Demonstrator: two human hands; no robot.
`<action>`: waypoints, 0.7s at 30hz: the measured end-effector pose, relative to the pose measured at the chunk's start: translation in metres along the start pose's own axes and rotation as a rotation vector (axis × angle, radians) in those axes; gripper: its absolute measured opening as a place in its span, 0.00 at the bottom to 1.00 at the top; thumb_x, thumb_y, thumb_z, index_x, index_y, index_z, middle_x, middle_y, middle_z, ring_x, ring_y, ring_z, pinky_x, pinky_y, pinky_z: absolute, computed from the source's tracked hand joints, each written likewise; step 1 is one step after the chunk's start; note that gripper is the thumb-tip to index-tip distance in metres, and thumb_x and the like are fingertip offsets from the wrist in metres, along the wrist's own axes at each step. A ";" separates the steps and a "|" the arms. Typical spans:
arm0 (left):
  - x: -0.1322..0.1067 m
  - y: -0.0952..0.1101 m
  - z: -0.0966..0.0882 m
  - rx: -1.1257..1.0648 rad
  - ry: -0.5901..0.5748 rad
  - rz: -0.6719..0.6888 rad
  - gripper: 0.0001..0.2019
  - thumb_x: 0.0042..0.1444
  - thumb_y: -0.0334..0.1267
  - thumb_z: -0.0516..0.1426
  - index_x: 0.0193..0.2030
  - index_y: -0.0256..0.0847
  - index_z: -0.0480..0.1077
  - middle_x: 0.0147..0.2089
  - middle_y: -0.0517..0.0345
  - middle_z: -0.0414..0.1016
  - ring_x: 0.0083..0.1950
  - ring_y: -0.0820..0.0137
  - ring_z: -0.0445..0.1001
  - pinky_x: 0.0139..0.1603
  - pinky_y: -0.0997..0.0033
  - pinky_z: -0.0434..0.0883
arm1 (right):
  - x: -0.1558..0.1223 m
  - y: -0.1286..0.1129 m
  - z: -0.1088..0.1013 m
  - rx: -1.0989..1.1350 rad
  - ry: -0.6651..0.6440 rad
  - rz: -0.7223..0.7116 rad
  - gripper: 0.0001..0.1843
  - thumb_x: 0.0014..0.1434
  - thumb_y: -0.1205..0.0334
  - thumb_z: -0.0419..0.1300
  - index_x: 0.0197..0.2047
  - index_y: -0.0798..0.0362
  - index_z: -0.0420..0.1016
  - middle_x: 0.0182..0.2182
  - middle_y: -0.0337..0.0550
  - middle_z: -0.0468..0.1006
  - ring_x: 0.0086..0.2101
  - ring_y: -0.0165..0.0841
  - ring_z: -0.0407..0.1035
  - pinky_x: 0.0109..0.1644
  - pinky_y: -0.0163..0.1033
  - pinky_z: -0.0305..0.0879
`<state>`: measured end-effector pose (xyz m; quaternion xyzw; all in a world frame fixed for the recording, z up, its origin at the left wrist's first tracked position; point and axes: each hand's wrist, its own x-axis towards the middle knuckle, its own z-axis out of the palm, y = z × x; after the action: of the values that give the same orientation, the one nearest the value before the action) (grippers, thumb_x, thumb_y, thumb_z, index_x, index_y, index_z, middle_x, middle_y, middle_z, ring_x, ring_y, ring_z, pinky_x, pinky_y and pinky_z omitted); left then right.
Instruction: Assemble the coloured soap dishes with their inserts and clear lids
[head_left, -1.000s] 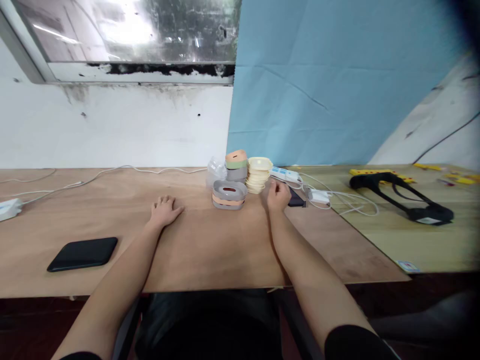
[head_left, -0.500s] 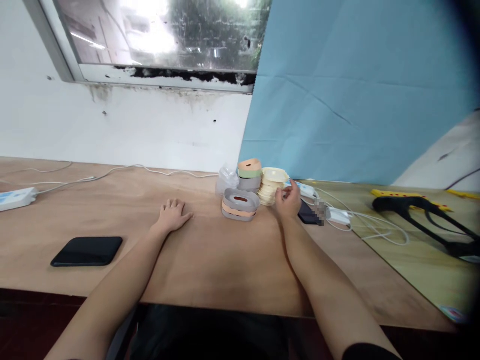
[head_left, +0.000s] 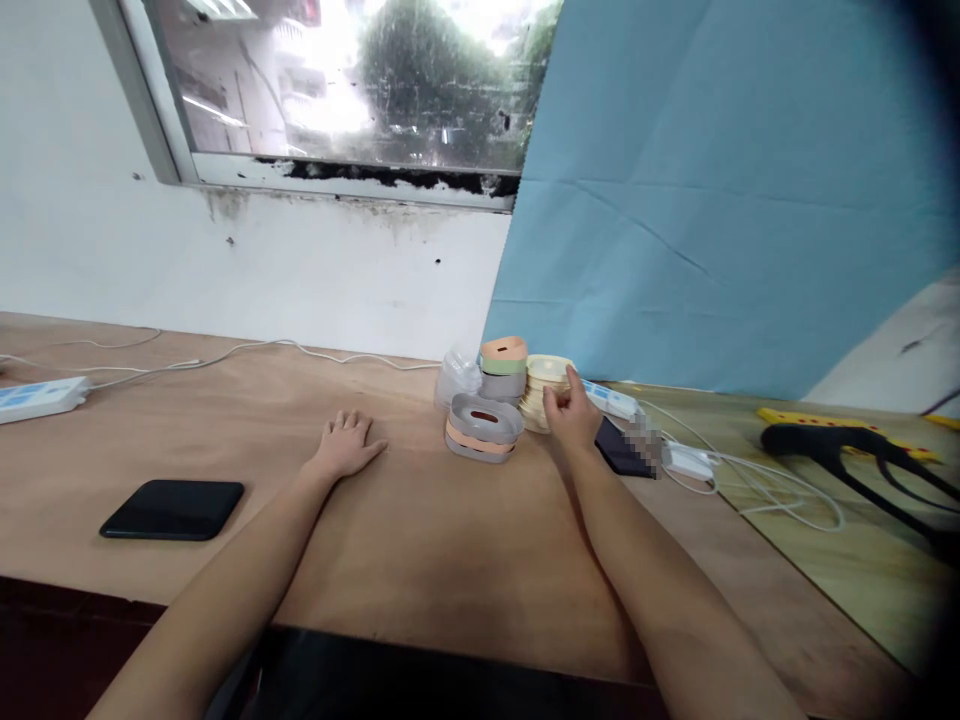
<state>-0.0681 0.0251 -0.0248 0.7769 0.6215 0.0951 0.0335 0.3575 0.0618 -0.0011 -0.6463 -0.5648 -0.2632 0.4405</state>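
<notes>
My left hand (head_left: 346, 446) lies flat on the wooden table with its fingers spread, touching nothing but the tabletop. My right hand (head_left: 572, 415) is at the right side of a stack of cream-coloured shallow dishes (head_left: 537, 396). Its index finger reaches up to the top rim and its thumb is lower, by the stack's side, with a gap between them. Left of that hand, a short stack of grey and peach oval soap boxes (head_left: 484, 428) stands in front. Behind it is another stack in peach, green and grey (head_left: 503, 366), next to a crumpled clear plastic bag (head_left: 458, 376).
A black phone (head_left: 174, 509) lies at the left. A dark phone (head_left: 624, 447), a white adapter (head_left: 688, 461) and loose cables lie right of my right hand. White power strips (head_left: 611, 399) sit at both sides. A black strap-like object (head_left: 825, 445) is at the far right.
My right index finger has moved to the top rim of the cream stack, and the hand has turned slightly. My left hand stays flat. The camera view has tilted up slightly.
</notes>
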 end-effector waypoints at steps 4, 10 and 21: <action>0.000 -0.001 0.000 0.004 0.003 -0.001 0.34 0.56 0.63 0.44 0.61 0.43 0.61 0.67 0.43 0.56 0.68 0.46 0.51 0.62 0.45 0.52 | 0.006 -0.003 0.000 -0.024 0.010 -0.005 0.29 0.59 0.46 0.52 0.57 0.55 0.69 0.34 0.51 0.80 0.32 0.40 0.73 0.37 0.40 0.62; 0.000 -0.001 0.000 0.011 -0.013 -0.006 0.34 0.56 0.63 0.44 0.62 0.42 0.61 0.68 0.42 0.55 0.68 0.46 0.50 0.62 0.44 0.52 | 0.007 -0.003 -0.002 0.051 -0.008 -0.040 0.23 0.62 0.48 0.50 0.51 0.55 0.72 0.38 0.50 0.80 0.35 0.39 0.73 0.37 0.38 0.61; 0.002 0.003 -0.002 -0.118 0.072 -0.016 0.32 0.57 0.60 0.48 0.61 0.40 0.61 0.65 0.41 0.60 0.67 0.49 0.55 0.62 0.46 0.55 | 0.018 -0.013 -0.015 0.243 0.134 0.037 0.26 0.63 0.43 0.45 0.50 0.56 0.64 0.30 0.48 0.75 0.32 0.40 0.71 0.37 0.41 0.63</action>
<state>-0.0654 0.0261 -0.0217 0.7646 0.6218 0.1593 0.0576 0.3516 0.0575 0.0250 -0.5797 -0.5496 -0.2273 0.5570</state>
